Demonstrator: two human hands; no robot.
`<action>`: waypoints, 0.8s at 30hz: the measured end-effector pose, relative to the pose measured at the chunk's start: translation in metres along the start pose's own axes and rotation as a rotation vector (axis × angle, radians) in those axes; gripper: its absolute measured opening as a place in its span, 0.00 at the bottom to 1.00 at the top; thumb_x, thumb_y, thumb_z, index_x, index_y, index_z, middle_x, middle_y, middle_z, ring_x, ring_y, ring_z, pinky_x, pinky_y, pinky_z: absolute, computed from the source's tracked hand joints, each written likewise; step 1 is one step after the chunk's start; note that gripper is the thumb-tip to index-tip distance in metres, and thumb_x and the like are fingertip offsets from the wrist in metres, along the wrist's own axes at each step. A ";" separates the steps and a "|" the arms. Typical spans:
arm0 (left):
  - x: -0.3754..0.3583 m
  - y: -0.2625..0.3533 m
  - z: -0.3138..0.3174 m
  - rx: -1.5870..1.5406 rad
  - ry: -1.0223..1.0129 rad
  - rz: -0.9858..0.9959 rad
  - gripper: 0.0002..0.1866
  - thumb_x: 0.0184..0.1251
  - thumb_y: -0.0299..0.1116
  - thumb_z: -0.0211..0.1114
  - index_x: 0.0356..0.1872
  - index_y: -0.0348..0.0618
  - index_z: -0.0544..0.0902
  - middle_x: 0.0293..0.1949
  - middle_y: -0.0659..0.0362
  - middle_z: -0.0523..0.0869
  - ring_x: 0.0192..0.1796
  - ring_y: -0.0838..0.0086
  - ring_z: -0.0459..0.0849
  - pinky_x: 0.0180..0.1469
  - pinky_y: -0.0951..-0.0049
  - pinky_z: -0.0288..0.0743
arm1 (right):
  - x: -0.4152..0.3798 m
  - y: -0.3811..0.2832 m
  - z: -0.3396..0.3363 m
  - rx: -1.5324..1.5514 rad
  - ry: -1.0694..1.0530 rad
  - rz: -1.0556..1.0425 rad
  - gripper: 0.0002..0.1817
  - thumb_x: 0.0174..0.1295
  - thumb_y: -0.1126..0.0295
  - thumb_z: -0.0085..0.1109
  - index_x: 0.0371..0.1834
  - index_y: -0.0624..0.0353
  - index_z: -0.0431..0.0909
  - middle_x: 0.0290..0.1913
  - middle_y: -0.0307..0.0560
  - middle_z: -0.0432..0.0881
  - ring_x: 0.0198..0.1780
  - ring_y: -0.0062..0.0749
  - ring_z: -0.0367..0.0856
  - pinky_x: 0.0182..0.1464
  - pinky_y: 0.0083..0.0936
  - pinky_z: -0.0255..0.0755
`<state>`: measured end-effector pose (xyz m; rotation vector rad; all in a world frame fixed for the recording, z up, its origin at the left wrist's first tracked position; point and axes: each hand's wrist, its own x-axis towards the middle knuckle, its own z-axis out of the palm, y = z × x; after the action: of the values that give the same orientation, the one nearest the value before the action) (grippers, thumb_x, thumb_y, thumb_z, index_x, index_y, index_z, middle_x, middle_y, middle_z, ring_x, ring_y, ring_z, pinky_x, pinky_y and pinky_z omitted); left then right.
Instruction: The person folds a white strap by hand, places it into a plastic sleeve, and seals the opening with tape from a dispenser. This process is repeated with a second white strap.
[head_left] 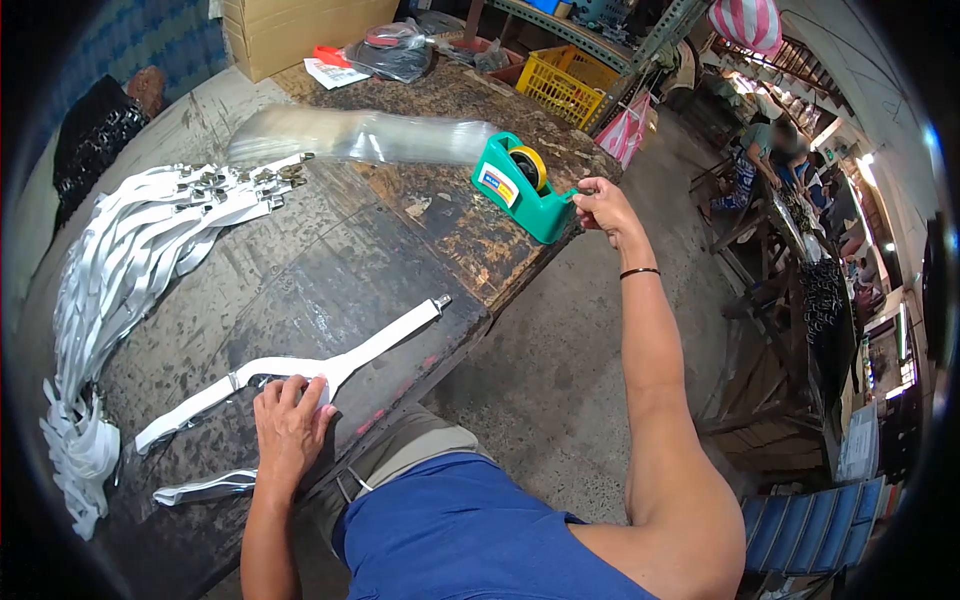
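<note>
The right hand (605, 210) has its thumb and index finger brought together at the cutting end of a green tape dispenser (520, 190); whether tape is pinched between them is too small to tell. The fingers of the left hand (290, 425) are slightly apart and lie on the white strap (385, 340), on the side of the dispenser nearer the person's body and to its left.

The strap is smooth, flat and Y-shaped, with a pale patch at the fork, partly covered by the hand. One limb runs straight toward the dispenser's side of the bench (270, 310) and ends in a shiny metal clip (443, 301). Another bends away to the left, carries a metal slider (233, 381) and looks doubled back on itself. A narrow white loop (205, 487) lies farther from the dispenser, below that limb; whether it joins the strap cannot be told.

Well to the left of the dispenser, a large bundle of white straps (120, 250) curves down the bench, its metal clips gathered at the end nearer the dispenser. Just beside the dispenser on its left lies clear plastic (370, 137), blurred and glossy. Beyond the dispenser, off the worn bench top, stands a yellow crate (560, 85)
</note>
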<state>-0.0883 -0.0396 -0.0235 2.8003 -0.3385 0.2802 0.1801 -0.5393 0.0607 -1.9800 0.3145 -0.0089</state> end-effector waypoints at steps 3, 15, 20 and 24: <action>0.000 0.000 0.000 -0.006 0.001 0.000 0.26 0.58 0.37 0.76 0.60 0.51 0.84 0.53 0.58 0.82 0.56 0.57 0.77 0.56 0.56 0.68 | -0.003 0.008 0.000 0.096 -0.028 0.042 0.18 0.71 0.69 0.62 0.61 0.59 0.72 0.31 0.41 0.81 0.27 0.22 0.77 0.27 0.23 0.73; 0.000 0.000 0.000 0.008 0.007 0.006 0.26 0.59 0.34 0.76 0.61 0.51 0.84 0.53 0.57 0.81 0.56 0.58 0.77 0.57 0.56 0.68 | -0.005 0.014 -0.003 0.204 -0.093 0.035 0.18 0.72 0.67 0.63 0.61 0.58 0.73 0.32 0.39 0.81 0.28 0.21 0.78 0.30 0.21 0.74; 0.000 0.000 0.000 0.009 0.010 0.010 0.25 0.59 0.37 0.76 0.60 0.51 0.84 0.53 0.57 0.82 0.56 0.57 0.77 0.57 0.55 0.68 | 0.006 0.018 -0.002 0.075 -0.079 -0.050 0.22 0.68 0.70 0.65 0.63 0.59 0.72 0.32 0.42 0.83 0.30 0.25 0.81 0.32 0.24 0.77; 0.001 0.000 0.000 0.007 0.018 0.004 0.25 0.59 0.37 0.76 0.59 0.51 0.84 0.52 0.57 0.82 0.56 0.57 0.77 0.57 0.56 0.68 | -0.007 0.007 -0.001 -0.827 0.116 -0.193 0.28 0.62 0.74 0.61 0.68 0.55 0.72 0.43 0.62 0.88 0.42 0.50 0.88 0.46 0.43 0.81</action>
<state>-0.0878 -0.0401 -0.0233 2.8027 -0.3397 0.3081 0.1717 -0.5410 0.0557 -2.8329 0.2134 -0.1361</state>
